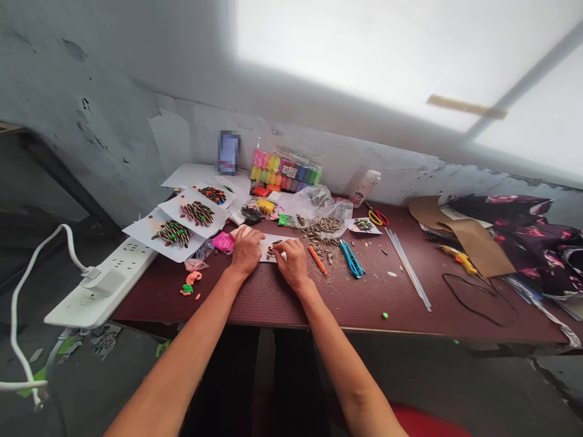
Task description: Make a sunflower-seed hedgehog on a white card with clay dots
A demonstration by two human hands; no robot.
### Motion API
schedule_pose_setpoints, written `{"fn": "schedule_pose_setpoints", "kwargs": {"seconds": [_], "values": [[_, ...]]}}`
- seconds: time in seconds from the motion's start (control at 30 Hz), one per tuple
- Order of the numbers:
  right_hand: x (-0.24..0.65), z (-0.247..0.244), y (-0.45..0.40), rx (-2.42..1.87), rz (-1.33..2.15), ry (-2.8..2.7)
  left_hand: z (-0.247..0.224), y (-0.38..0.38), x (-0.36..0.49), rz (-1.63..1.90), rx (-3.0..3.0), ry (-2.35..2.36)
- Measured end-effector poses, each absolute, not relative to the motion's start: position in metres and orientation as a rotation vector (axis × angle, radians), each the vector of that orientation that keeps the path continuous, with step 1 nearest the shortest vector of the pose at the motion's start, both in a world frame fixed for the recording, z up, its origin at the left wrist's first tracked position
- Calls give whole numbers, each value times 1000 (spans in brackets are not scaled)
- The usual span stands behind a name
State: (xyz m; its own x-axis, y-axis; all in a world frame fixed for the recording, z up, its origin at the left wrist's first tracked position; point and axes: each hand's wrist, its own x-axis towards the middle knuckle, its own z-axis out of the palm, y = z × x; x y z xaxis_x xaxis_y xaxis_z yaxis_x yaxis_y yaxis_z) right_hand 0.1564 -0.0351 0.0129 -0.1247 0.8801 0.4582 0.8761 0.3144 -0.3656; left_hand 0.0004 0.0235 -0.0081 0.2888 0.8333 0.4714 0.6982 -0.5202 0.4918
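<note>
A person's left hand and right hand bore down on a paper card dotted with seeds, fingers half-curled; whether they gripped anything could not be told. The card lay between the 2 hands on a maroon table. Just beyond the right hand sat sunflower seeds, an orange pen and a blue utility knife. Pink clay lay beside the left hand, 3 seed-covered cards beyond it.
</note>
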Motion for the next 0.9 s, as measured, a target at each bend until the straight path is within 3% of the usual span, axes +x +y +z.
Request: {"fn": "schedule_pose_setpoints", "kwargs": {"seconds": [0.9], "values": [[152, 5, -34, -1596, -123, -2176, -7, 22, 2, 1055, 2370, 1441]]}}
